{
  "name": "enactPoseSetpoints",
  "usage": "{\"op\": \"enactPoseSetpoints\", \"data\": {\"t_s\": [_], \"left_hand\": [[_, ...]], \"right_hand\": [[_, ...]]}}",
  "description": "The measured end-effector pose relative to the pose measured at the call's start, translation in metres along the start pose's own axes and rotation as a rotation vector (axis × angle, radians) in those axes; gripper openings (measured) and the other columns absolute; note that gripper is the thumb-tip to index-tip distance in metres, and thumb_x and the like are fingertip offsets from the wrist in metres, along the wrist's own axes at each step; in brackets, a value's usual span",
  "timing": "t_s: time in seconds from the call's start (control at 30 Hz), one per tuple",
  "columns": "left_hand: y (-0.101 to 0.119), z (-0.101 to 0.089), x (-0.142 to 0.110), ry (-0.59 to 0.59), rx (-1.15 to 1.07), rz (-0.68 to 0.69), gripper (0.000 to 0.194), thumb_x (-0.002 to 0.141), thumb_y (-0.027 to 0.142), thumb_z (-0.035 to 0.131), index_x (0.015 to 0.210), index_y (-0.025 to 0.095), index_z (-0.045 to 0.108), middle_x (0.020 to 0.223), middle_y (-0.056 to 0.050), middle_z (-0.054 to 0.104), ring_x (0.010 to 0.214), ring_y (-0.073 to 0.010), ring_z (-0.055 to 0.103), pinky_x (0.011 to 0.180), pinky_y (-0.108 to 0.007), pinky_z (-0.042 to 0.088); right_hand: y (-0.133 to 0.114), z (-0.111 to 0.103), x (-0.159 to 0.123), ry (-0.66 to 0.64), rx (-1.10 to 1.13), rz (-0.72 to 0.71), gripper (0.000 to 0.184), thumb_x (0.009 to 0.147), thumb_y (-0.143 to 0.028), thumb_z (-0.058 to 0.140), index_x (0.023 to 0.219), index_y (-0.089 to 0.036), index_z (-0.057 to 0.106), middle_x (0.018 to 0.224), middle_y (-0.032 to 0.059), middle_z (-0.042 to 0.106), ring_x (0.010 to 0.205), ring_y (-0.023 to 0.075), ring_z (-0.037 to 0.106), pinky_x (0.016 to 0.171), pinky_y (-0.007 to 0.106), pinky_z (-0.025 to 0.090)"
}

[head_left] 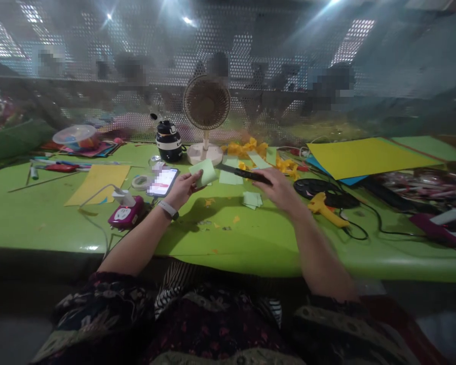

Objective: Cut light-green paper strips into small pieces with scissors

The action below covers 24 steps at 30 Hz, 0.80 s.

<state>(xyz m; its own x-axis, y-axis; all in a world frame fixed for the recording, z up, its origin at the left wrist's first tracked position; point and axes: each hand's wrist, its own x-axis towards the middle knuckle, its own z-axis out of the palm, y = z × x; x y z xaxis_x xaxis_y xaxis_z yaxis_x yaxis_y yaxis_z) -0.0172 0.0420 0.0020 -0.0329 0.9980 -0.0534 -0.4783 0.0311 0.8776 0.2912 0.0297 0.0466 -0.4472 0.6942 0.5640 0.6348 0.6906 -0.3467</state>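
My left hand [184,187] pinches a small pale green paper square [203,172] and holds it above the green table [41,218]. A white watch sits on that wrist. My right hand [279,190] grips a long black tool [243,173], probably scissors, whose tip points left toward the paper. A small stack of pale green paper pieces [252,199] lies on the table just under my right hand. More pale green sheets [231,176] lie behind the held paper.
A phone [162,181], tape roll [140,182], purple power strip [126,214] and yellow sheet [99,182] lie left. A desk fan [206,114] and black bottle [168,141] stand behind. A yellow glue gun [325,208], cables and large yellow paper [365,157] lie right.
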Motion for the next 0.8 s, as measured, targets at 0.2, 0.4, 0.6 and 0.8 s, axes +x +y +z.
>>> {"op": "enactPoseSetpoints", "data": {"t_s": [0.2,0.4,0.6,0.8], "left_hand": [[0.000,-0.003,0.001,0.009,0.021,0.012,0.023,0.077,0.024,0.087,0.086,0.010,0.070,0.082,-0.005,0.073,0.069,-0.0108,0.069,0.078,-0.027,0.064],[-0.005,-0.008,0.006,-0.017,0.027,0.004,0.027,0.074,0.026,0.090,0.084,0.010,0.071,0.084,-0.005,0.074,0.072,-0.0115,0.070,0.080,-0.029,0.065],[-0.007,-0.010,0.007,-0.035,0.035,0.031,0.027,0.074,0.028,0.089,0.084,0.010,0.072,0.089,-0.009,0.075,0.075,-0.0140,0.071,0.075,-0.029,0.065],[-0.008,-0.012,0.009,-0.033,0.040,0.020,0.026,0.074,0.027,0.088,0.085,0.010,0.072,0.086,-0.007,0.074,0.071,-0.0122,0.068,0.077,-0.030,0.064]], "right_hand": [[0.012,0.006,-0.001,-0.014,-0.171,-0.056,0.035,0.098,-0.027,0.058,0.130,-0.017,0.069,0.120,0.0166,0.071,0.114,0.0329,0.063,0.102,0.053,0.048],[0.009,0.012,-0.002,0.007,-0.198,-0.069,0.037,0.097,-0.026,0.060,0.133,-0.023,0.069,0.121,0.0133,0.073,0.114,0.0317,0.064,0.101,0.054,0.050],[0.012,0.008,-0.002,0.070,-0.210,-0.080,0.035,0.097,-0.025,0.062,0.130,-0.023,0.071,0.118,0.0132,0.074,0.111,0.0321,0.065,0.099,0.054,0.051],[0.011,0.011,-0.004,0.042,-0.222,-0.079,0.035,0.098,-0.028,0.060,0.132,-0.024,0.070,0.120,0.0124,0.074,0.111,0.0310,0.065,0.098,0.052,0.051]]}}
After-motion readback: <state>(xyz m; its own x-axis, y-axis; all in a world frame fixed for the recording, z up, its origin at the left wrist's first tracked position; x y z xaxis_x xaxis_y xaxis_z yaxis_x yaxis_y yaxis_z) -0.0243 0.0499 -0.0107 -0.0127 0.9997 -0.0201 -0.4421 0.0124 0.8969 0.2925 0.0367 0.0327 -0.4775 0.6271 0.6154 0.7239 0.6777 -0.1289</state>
